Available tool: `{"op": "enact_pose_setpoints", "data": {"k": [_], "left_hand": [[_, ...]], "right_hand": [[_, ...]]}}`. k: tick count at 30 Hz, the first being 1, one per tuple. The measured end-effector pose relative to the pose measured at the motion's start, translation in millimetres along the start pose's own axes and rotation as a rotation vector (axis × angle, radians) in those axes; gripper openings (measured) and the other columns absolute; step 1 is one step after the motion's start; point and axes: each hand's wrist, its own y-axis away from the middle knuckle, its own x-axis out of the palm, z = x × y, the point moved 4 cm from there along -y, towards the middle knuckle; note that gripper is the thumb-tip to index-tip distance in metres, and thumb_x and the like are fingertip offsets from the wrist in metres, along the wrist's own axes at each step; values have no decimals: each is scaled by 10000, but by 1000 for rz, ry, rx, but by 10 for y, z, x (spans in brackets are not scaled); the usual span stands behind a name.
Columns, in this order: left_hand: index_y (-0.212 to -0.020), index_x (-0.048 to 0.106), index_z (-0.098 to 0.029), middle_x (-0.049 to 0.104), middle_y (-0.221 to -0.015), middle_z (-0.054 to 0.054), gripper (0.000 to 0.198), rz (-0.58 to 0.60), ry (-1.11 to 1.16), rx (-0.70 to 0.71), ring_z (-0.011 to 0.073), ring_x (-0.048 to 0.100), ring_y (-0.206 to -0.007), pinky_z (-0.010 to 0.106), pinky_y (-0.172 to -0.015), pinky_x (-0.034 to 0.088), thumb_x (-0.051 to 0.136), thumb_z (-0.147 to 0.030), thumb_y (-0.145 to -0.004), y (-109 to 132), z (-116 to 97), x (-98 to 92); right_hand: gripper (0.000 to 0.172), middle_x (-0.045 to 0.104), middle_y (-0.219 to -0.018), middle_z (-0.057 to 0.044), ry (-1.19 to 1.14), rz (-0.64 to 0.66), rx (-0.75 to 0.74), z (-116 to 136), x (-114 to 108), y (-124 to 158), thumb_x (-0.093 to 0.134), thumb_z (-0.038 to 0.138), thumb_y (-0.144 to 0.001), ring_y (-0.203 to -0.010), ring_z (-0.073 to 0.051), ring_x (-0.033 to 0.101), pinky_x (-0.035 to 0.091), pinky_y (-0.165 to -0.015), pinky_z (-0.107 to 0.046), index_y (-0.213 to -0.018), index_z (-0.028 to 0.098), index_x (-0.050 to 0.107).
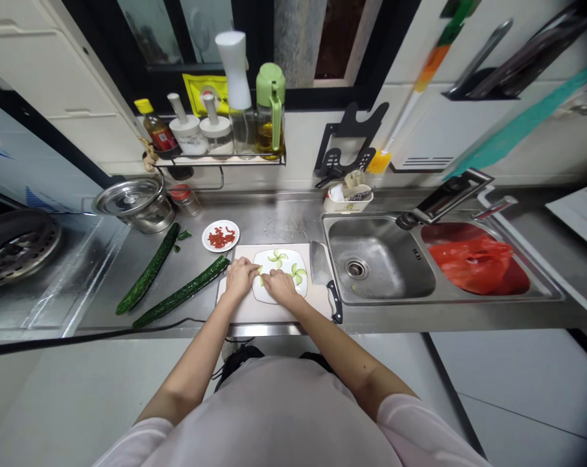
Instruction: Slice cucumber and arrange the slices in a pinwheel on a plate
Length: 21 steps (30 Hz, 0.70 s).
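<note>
My left hand and my right hand rest together on the near left part of a white plate that lies on a pale cutting board. Both hands have their fingers curled over pale green cucumber slices arranged in small fan shapes on the plate. What the fingers pinch is too small to make out. A cleaver with a black handle lies flat on the board's right side, apart from my hands.
Two long dark cucumbers lie on the steel counter to the left. A small dish of red chilli pieces sits behind the board. A steel pot stands far left, a double sink on the right holds a red bag.
</note>
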Motion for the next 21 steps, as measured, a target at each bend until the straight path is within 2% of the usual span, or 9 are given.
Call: {"op": "enact_pose_setpoints", "data": {"k": [9, 21], "left_hand": [[-1087, 720, -299, 579, -1041, 77, 276, 5, -59, 3, 249, 489, -1004, 369, -871, 345, 597, -370, -851, -13, -28, 2], [-1085, 719, -306, 572, -1022, 62, 280, -6, -17, -18, 230, 508, -995, 354, -885, 367, 628, -384, -832, -82, 20, 50]], "right_hand": [[401, 635, -1055, -130, 22, -15, 14, 33, -29, 10, 283, 318, -1002, -999, -238, 574, 436, -783, -322, -1153, 196, 634], [413, 652, -1083, -145, 45, -9, 25, 67, -64, 23, 320, 367, -983, -1016, -243, 592, 431, -808, -332, -1230, 182, 594]]}}
